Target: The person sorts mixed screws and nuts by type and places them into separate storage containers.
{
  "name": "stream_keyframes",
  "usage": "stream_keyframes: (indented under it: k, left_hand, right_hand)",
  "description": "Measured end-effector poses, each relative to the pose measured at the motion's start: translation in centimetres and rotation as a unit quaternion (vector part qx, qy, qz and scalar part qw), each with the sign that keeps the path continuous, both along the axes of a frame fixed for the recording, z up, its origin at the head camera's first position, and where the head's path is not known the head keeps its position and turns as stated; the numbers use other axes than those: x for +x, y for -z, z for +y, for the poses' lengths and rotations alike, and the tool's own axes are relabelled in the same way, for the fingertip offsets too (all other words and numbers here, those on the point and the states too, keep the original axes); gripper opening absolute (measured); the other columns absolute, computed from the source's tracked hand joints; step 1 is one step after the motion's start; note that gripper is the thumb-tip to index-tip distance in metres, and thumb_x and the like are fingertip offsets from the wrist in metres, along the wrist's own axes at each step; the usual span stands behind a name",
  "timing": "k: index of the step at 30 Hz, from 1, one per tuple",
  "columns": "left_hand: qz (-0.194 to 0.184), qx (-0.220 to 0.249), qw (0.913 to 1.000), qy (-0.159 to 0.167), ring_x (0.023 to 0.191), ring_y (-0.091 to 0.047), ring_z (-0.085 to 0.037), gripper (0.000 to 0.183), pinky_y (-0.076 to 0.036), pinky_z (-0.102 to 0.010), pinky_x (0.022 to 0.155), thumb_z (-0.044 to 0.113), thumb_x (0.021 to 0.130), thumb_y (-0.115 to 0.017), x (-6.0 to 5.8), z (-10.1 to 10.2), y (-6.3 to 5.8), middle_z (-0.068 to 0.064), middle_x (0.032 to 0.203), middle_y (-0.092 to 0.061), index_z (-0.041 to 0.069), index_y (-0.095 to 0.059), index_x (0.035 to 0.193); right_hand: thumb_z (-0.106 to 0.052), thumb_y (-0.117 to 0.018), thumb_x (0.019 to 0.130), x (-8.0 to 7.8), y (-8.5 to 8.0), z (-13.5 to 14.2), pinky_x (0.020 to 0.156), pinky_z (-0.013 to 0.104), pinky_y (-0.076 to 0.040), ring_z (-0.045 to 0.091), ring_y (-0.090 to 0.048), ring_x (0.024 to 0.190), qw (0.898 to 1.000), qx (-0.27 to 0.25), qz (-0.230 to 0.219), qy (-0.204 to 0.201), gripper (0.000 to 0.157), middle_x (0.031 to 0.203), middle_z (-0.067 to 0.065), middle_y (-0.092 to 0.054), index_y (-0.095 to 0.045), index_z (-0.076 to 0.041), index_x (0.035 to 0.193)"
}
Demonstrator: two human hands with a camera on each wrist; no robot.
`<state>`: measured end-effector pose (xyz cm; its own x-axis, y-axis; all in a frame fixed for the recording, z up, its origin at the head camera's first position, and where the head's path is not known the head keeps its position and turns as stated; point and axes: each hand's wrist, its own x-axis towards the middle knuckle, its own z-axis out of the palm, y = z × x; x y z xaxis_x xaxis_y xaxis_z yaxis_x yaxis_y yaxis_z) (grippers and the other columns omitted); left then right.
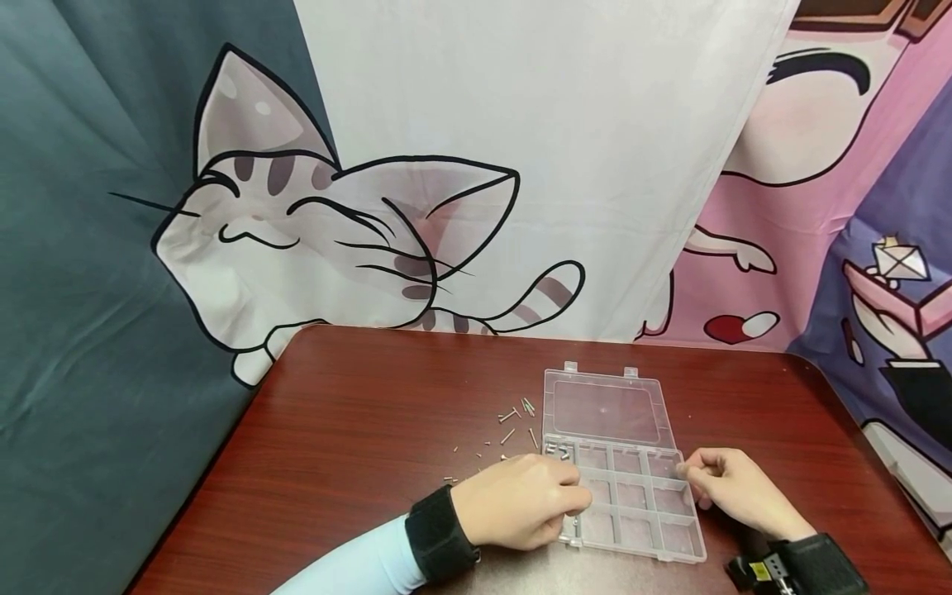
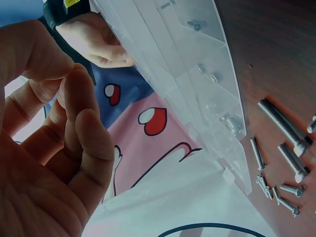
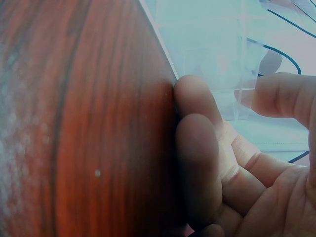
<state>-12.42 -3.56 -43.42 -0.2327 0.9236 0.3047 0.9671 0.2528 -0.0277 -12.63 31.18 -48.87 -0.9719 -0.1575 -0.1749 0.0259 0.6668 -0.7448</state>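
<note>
A clear plastic compartment box lies on the table with its lid opened away from me. My left hand hovers over its left column, thumb tip against the curled forefinger. Nothing shows between those fingertips in the left wrist view. With my right hand I hold the box's right edge, thumb over the rim and fingers along the outer wall. A few small screws sit in the left compartments. Loose bolts and screws are scattered left of the box, partly hidden by my left hand.
The dark red wooden table runs back to a hanging cloth printed with a cat. Thick bolts and shorter screws lie close beside the box wall. Both wrists wear black bands.
</note>
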Motion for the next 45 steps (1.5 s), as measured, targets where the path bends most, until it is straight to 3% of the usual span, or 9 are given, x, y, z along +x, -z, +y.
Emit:
stream_keyframes:
  k: [8, 10, 12, 14, 17, 27, 36, 41, 45]
  left_hand:
    - [-0.003, -0.003, 0.9999, -0.011, 0.069, -0.038, -0.001, 0.013, -0.032, -0.016, 0.060, 0.015, 0.079, -0.060, 0.1, -0.2, -0.2, 0.012, 0.077, -0.037, 0.021, -0.056, 0.089]
    - [-0.014, -0.017, 0.9996, -0.019, 0.082, -0.047, -0.002, 0.025, -0.039, -0.016, 0.072, 0.027, 0.082, -0.063, 0.2, -0.3, -0.1, 0.012, 0.092, -0.050, 0.022, -0.061, 0.107]
    - [-0.031, -0.043, 0.9980, -0.034, 0.113, -0.054, -0.010, 0.059, -0.043, -0.025, 0.094, 0.050, 0.084, -0.062, 0.5, -0.6, -0.1, 0.003, 0.127, -0.055, 0.023, -0.054, 0.136]
    - [-0.049, -0.070, 0.9952, -0.048, 0.143, -0.034, -0.024, 0.098, -0.032, -0.040, 0.112, 0.074, 0.079, -0.056, 0.7, -0.8, -0.2, -0.005, 0.161, -0.030, 0.024, -0.030, 0.158]
    - [-0.065, -0.096, 0.9914, -0.061, 0.152, 0.001, -0.031, 0.120, -0.016, -0.055, 0.116, 0.091, 0.070, -0.042, 0.9, -1.3, -0.2, -0.002, 0.168, 0.008, 0.027, -0.005, 0.164]
    - [-0.063, -0.070, 0.9910, -0.095, 0.153, 0.001, -0.030, 0.119, -0.008, -0.056, 0.117, 0.094, 0.069, -0.038, 0.6, -4.6, 0.0, 0.000, 0.168, 0.004, 0.025, -0.014, 0.163]
    - [-0.073, -0.043, 0.9833, -0.161, 0.151, -0.016, -0.028, 0.112, -0.017, -0.056, 0.116, 0.083, 0.071, -0.056, -0.4, -10.0, 1.4, -0.004, 0.166, -0.016, 0.024, -0.026, 0.161]
    - [-0.053, -0.023, 0.9820, -0.180, 0.140, -0.040, -0.027, 0.092, -0.033, -0.048, 0.111, 0.064, 0.078, -0.066, -0.8, -12.7, 2.3, -0.008, 0.155, -0.040, 0.018, -0.041, 0.154]
    - [-0.024, 0.003, 0.9835, -0.179, 0.109, -0.054, -0.015, 0.055, -0.046, -0.034, 0.092, 0.039, 0.082, -0.073, -1.1, -14.0, 3.0, -0.001, 0.124, -0.056, 0.014, -0.061, 0.130]
  right_hand:
    - [-0.037, -0.062, 0.094, 0.0, 0.1, 0.1, 0.060, 0.029, -0.047, 0.014, -0.060, 0.059, 1.000, -0.002, 0.014, -0.014, 0.030, 0.064, 0.001, -0.059, -0.067, -0.009, 0.086]
    - [-0.037, -0.061, 0.094, 0.0, 0.2, 0.2, 0.060, 0.029, -0.047, 0.014, -0.060, 0.059, 1.000, -0.003, 0.014, -0.015, 0.030, 0.064, 0.001, -0.059, -0.067, -0.008, 0.086]
    - [-0.037, -0.062, 0.094, 0.0, 0.2, 0.1, 0.060, 0.029, -0.048, 0.014, -0.060, 0.059, 1.000, -0.005, 0.013, -0.015, 0.030, 0.064, 0.001, -0.059, -0.067, -0.008, 0.086]
    - [-0.037, -0.062, 0.094, 0.0, 0.2, 0.1, 0.060, 0.029, -0.048, 0.014, -0.060, 0.059, 1.000, -0.006, 0.011, -0.014, 0.030, 0.064, 0.001, -0.059, -0.067, -0.008, 0.086]
    - [-0.038, -0.061, 0.094, 0.0, 0.2, 0.2, 0.060, 0.029, -0.048, 0.015, -0.060, 0.059, 1.000, -0.005, 0.010, -0.014, 0.031, 0.065, 0.001, -0.059, -0.067, -0.008, 0.086]
    - [-0.039, -0.062, 0.093, 0.0, 0.1, 0.1, 0.061, 0.029, -0.047, 0.015, -0.060, 0.060, 1.000, -0.001, -0.002, -0.004, 0.032, 0.065, 0.002, -0.059, -0.066, -0.009, 0.084]
    - [-0.038, -0.062, 0.093, -0.1, 0.1, -0.1, 0.061, 0.029, -0.047, 0.015, -0.059, 0.060, 1.000, 0.002, -0.003, -0.003, 0.031, 0.064, 0.002, -0.060, -0.066, -0.009, 0.084]
    - [-0.038, -0.062, 0.093, -0.1, 0.1, -0.1, 0.060, 0.029, -0.048, 0.015, -0.059, 0.060, 1.000, 0.000, -0.005, -0.004, 0.031, 0.065, 0.002, -0.060, -0.067, -0.009, 0.085]
    - [-0.038, -0.062, 0.093, 0.0, 0.0, 0.0, 0.060, 0.029, -0.048, 0.014, -0.059, 0.060, 1.000, -0.003, -0.003, -0.006, 0.031, 0.065, 0.001, -0.059, -0.066, -0.008, 0.085]
